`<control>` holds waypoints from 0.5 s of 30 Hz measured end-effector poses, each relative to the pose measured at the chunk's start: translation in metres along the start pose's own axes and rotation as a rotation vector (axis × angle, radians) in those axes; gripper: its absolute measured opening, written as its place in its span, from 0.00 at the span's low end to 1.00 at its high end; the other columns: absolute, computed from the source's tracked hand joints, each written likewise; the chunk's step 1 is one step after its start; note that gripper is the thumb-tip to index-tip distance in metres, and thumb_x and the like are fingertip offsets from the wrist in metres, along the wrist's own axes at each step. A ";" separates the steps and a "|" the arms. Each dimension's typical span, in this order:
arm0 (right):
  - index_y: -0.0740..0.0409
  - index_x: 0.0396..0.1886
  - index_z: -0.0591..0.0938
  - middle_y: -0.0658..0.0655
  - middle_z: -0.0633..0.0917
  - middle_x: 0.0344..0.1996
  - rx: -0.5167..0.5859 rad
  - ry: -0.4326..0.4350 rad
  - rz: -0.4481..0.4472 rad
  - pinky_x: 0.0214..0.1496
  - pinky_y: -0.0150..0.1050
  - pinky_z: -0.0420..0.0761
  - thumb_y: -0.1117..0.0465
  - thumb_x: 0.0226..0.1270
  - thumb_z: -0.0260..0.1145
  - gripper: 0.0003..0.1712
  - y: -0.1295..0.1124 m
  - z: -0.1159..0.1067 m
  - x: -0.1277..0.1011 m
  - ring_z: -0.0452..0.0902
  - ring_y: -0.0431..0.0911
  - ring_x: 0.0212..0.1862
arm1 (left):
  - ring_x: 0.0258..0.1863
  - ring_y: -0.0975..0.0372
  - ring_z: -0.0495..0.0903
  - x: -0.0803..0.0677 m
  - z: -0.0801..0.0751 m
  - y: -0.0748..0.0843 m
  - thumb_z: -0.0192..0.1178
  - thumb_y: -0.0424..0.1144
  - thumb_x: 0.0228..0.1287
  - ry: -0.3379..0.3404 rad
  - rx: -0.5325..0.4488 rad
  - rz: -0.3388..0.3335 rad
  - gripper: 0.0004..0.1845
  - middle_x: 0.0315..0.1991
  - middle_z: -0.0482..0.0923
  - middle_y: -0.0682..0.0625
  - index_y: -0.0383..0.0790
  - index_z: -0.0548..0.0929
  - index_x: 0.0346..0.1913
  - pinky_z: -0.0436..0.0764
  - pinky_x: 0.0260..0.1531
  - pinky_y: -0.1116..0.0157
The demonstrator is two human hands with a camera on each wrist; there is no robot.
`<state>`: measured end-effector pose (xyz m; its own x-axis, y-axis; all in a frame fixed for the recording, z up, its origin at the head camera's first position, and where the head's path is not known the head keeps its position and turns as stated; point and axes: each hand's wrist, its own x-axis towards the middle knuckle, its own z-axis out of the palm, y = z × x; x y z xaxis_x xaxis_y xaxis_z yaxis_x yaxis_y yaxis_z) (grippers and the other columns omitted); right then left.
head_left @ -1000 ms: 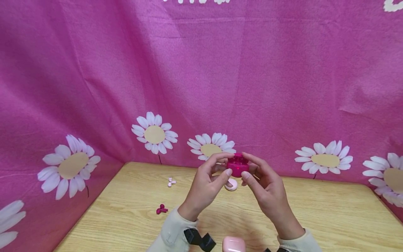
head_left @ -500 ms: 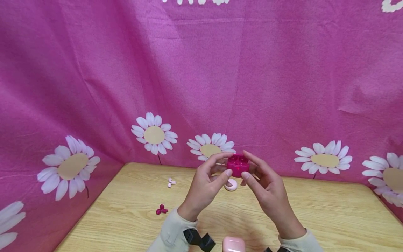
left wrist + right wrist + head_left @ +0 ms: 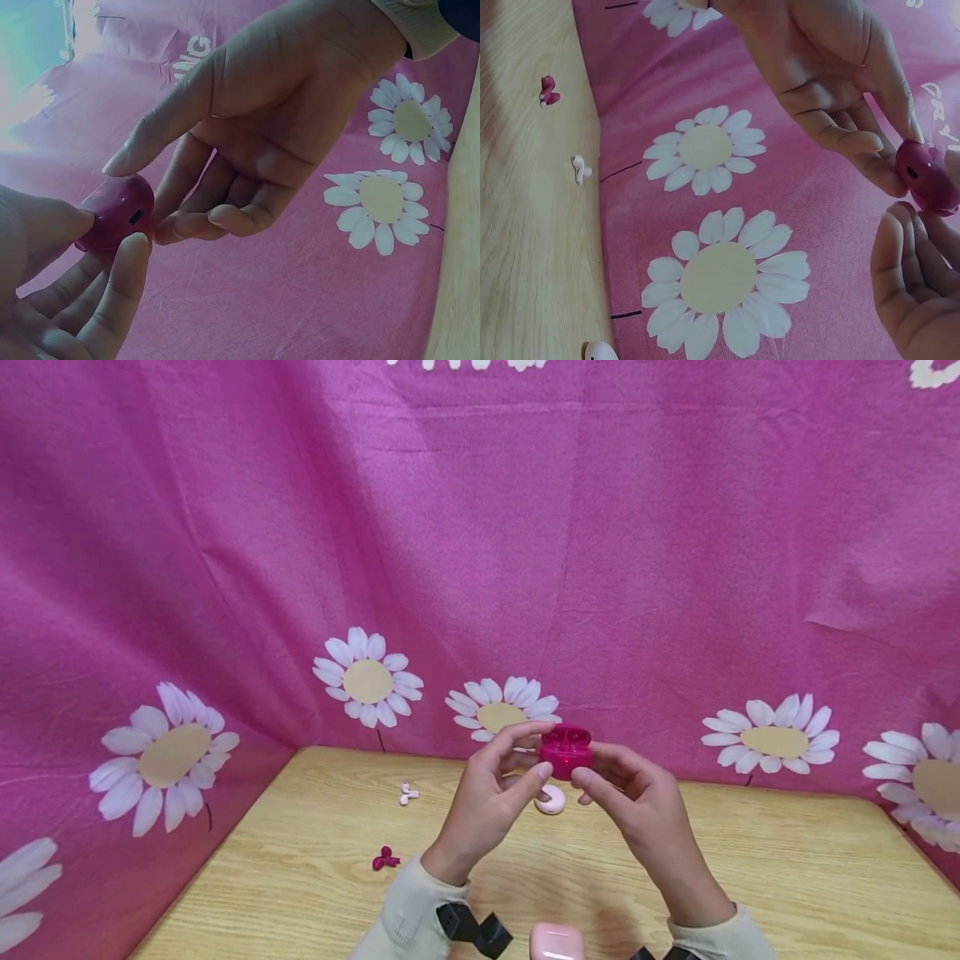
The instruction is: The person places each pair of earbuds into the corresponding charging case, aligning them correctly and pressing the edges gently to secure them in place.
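I pinch the open magenta case (image 3: 566,750) in the fingers of both my left hand (image 3: 491,797) and right hand (image 3: 637,810), above the surface (image 3: 300,877) toward 12 o'clock; it looks light, rigid, glossy-slippery, best held by its rounded sides.

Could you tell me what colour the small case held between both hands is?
Magenta case, clearest in the head view.

Magenta earbud case (image 3: 566,750): glossy, rounded, lid open, held above table between both hands' fingertips.
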<state>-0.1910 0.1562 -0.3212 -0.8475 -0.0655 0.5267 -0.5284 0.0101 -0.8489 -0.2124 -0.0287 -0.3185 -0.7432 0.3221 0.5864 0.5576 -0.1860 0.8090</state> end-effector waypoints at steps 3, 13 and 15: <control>0.73 0.47 0.81 0.58 0.86 0.35 -0.003 -0.004 -0.013 0.33 0.37 0.82 0.72 0.63 0.65 0.12 0.001 0.000 0.000 0.81 0.43 0.33 | 0.46 0.55 0.82 0.000 0.000 -0.001 0.59 0.28 0.66 0.002 0.024 0.000 0.23 0.53 0.76 0.44 0.45 0.74 0.63 0.85 0.34 0.58; 0.70 0.48 0.81 0.57 0.87 0.35 -0.039 0.009 0.028 0.34 0.38 0.83 0.69 0.64 0.65 0.13 0.010 0.001 0.002 0.81 0.44 0.31 | 0.46 0.56 0.83 0.000 -0.001 -0.007 0.60 0.28 0.65 0.012 0.101 -0.020 0.23 0.52 0.78 0.45 0.45 0.75 0.62 0.85 0.34 0.61; 0.71 0.48 0.81 0.56 0.87 0.36 -0.039 -0.001 0.020 0.34 0.37 0.83 0.69 0.65 0.65 0.14 0.013 0.001 0.002 0.81 0.43 0.33 | 0.46 0.56 0.83 0.001 -0.001 -0.006 0.60 0.27 0.64 0.012 0.121 -0.034 0.23 0.52 0.79 0.44 0.43 0.74 0.62 0.84 0.35 0.62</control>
<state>-0.1995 0.1553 -0.3310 -0.8581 -0.0658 0.5093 -0.5126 0.0507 -0.8571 -0.2167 -0.0283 -0.3229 -0.7663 0.3154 0.5598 0.5720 -0.0620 0.8179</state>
